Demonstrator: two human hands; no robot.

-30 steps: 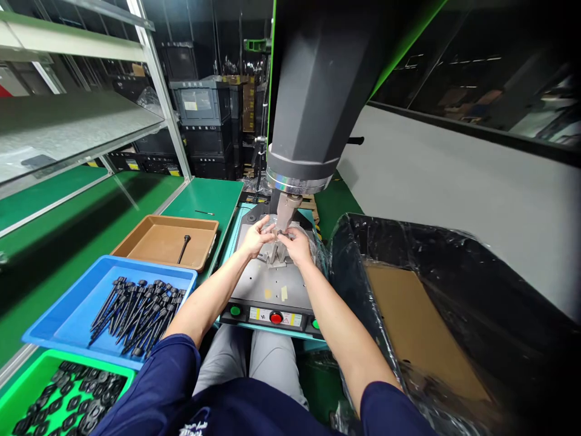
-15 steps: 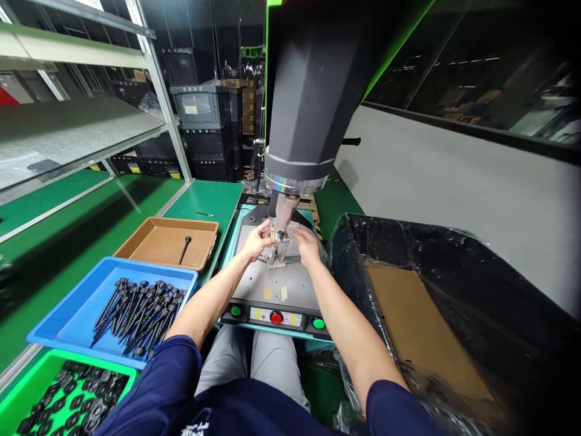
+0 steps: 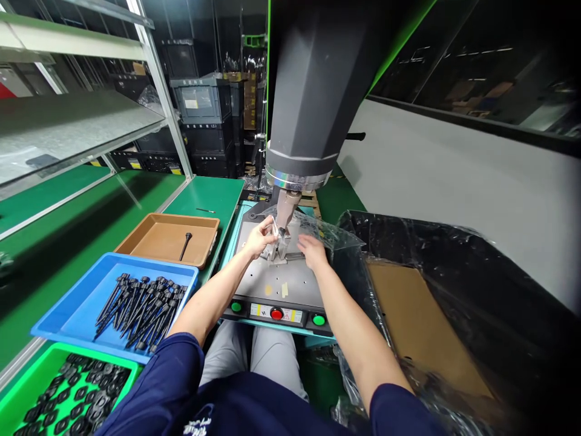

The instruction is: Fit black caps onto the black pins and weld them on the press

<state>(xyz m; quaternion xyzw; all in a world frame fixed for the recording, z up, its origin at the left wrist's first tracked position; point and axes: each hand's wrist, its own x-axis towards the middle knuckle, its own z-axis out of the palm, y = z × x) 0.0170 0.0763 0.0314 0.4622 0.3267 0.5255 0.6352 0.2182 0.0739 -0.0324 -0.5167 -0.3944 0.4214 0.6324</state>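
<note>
My left hand [image 3: 258,239] is closed in a pinch on the edge of a clear plastic film [image 3: 340,235], just left of the press's metal horn [image 3: 287,209]. The film spreads behind the horn and out to the right. On the other side my right hand [image 3: 312,249] has its fingers stretched out, with nothing seen in them. Between the hands stands a small metal fixture [image 3: 278,251] on the grey machine plate [image 3: 258,281]. A small black piece [image 3: 281,232] shows at the horn's tip, partly hidden by film and fingers.
Left of the machine are a brown tray [image 3: 149,233] with one black rod-like part [image 3: 185,246], a blue tray [image 3: 68,309] of similar parts, and a green tray [image 3: 27,375] of black rings. Buttons, one a red button [image 3: 276,313], line the plate's front. A plastic-lined bin [image 3: 454,242] stands right.
My right hand has moved slightly right, away from the horn, and its fingers have spread. The clear film now billows out farther to the right. My left hand stays beside the horn.
</note>
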